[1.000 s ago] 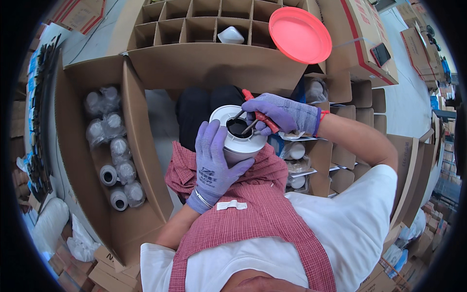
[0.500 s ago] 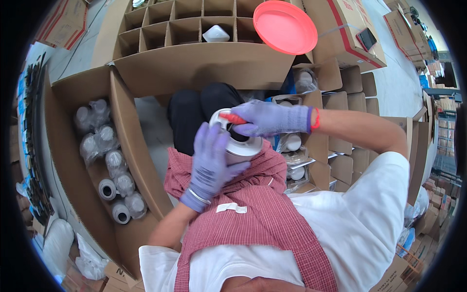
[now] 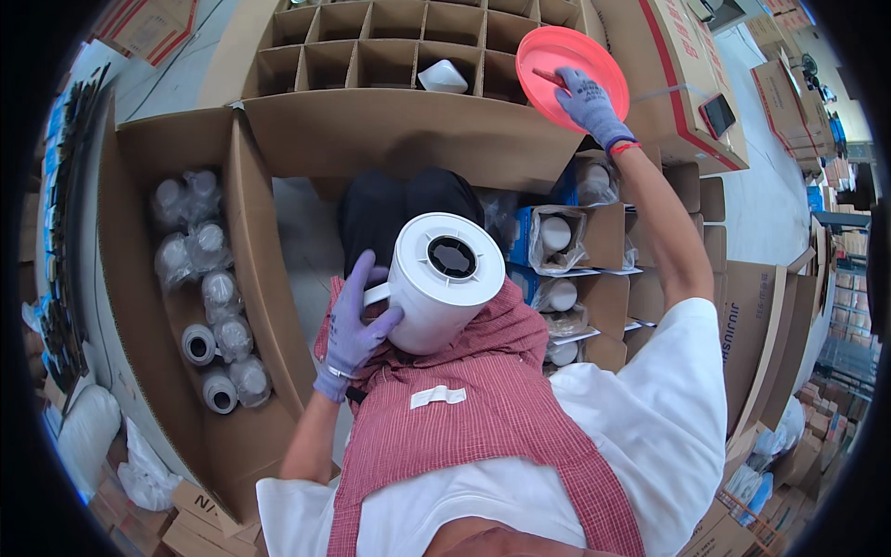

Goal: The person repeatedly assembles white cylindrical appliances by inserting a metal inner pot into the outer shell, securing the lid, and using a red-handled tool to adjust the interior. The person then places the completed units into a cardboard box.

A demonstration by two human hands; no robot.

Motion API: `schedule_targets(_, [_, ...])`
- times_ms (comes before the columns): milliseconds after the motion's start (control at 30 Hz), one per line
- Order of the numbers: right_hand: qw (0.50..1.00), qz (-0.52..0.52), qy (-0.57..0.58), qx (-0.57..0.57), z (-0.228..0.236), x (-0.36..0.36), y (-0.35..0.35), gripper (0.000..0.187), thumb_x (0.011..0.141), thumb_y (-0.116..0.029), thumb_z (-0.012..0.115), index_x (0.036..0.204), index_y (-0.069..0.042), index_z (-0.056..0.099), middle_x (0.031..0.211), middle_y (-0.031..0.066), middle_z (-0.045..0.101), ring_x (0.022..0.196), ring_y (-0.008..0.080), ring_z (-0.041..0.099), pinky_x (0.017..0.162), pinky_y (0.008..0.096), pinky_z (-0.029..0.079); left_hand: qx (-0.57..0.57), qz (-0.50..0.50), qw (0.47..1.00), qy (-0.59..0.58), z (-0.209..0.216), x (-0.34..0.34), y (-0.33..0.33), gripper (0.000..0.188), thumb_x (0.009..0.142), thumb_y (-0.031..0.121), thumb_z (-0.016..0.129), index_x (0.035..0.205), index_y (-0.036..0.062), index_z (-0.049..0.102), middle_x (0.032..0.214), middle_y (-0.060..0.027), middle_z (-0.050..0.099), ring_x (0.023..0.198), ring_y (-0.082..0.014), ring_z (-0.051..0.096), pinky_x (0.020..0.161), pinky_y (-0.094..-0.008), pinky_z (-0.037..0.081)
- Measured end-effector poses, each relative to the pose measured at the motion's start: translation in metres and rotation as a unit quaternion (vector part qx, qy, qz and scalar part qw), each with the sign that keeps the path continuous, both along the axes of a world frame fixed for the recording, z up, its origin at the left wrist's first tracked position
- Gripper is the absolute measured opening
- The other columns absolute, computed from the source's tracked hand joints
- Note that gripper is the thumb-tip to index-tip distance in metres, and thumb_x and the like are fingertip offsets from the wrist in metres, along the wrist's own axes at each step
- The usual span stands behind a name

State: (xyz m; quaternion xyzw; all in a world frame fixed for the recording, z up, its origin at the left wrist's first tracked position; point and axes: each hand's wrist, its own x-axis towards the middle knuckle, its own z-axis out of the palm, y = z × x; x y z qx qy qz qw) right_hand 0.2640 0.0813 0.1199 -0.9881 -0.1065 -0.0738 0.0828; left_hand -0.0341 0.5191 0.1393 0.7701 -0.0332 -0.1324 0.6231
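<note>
Moved from jug [image 3: 432, 311] to red tray [image 3: 557, 46]: right hand [image 3: 589, 102], pinching red tool [image 3: 548, 77]; left hand [image 3: 350, 338], loosely spread, at jug's handle [image 3: 377, 294].

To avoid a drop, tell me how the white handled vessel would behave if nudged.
The white vessel would probably roll or tip easily: it is round and rests on the rumpled apron. Its smooth surface may slip against the gloved left hand, though the handle should help. It is likely stiff, as it shows no sag.
</note>
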Motion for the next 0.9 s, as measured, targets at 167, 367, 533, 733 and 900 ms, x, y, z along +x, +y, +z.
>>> schedule_targets(167, [0.966, 0.172, -0.179, -0.067, 0.041, -0.063, 0.081, 0.043, 0.089, -0.030, 0.062, 0.128, -0.010, 0.057, 0.121, 0.0174, 0.060, 0.112, 0.0377, 0.057, 0.095, 0.0456, 0.048, -0.021, 0.088, 0.996, 0.004, -0.038, -0.035, 0.005, 0.060, 0.079, 0.012, 0.069, 0.136, 0.0030, 0.054, 0.131, -0.0158, 0.058, 0.124, -0.0276, 0.055, 0.106, -0.0389, 0.041])
schedule_targets(367, [0.853, 0.163, 0.252, 0.427, 0.017, -0.228, 0.146, 0.046, 0.095, -0.031, 0.058, 0.129, 0.001, 0.057, 0.126, 0.0199, 0.060, 0.118, 0.0337, 0.057, 0.104, 0.0392, 0.043, 0.073, -0.147, 0.958, -0.233, -0.037, -0.055, -0.011, 0.066, 0.078, 0.030, 0.073, 0.137, 0.0077, 0.055, 0.147, -0.0188, 0.046, 0.139, -0.0426, 0.038, 0.115, -0.0535, 0.030])
schedule_targets(533, [0.656, -0.068, 0.412, 0.629, 0.031, -0.226, 0.119, 0.066, 0.105, -0.052, 0.027, 0.137, -0.001, 0.054, 0.134, 0.0126, 0.059, 0.126, 0.0225, 0.053, 0.111, 0.0348, 0.036, -0.055, 0.004, 0.985, -0.166, -0.026, -0.029, -0.030, 0.036, 0.085, 0.019, 0.065, 0.115, -0.0010, 0.067, 0.126, -0.0198, 0.064, 0.122, -0.0399, 0.058, 0.109, -0.0457, 0.041])
schedule_targets(733, [0.692, -0.047, 0.309, 0.651, 0.062, -0.226, 0.120, 0.069, 0.105, -0.053, 0.026, 0.133, 0.003, 0.054, 0.130, 0.0154, 0.060, 0.122, 0.0220, 0.056, 0.108, 0.0386, 0.041, 0.018, -0.135, 0.937, -0.322, 0.054, 0.024, -0.032, 0.021, 0.085, 0.010, 0.065, 0.102, 0.0001, 0.070, 0.109, -0.0169, 0.070, 0.109, -0.0353, 0.066, 0.103, -0.0455, 0.048])
schedule_targets(900, [0.572, -0.037, 0.407, 0.711, 0.082, -0.232, 0.150, 0.076, 0.104, -0.059, 0.021, 0.136, 0.002, 0.053, 0.127, 0.0155, 0.062, 0.122, 0.0237, 0.057, 0.110, 0.0395, 0.038, 0.016, -0.183, 0.920, -0.346, 0.076, 0.053, -0.023, 0.019, 0.083, 0.009, 0.066, 0.099, 0.0001, 0.070, 0.103, -0.0161, 0.071, 0.105, -0.0354, 0.068, 0.100, -0.0467, 0.050])
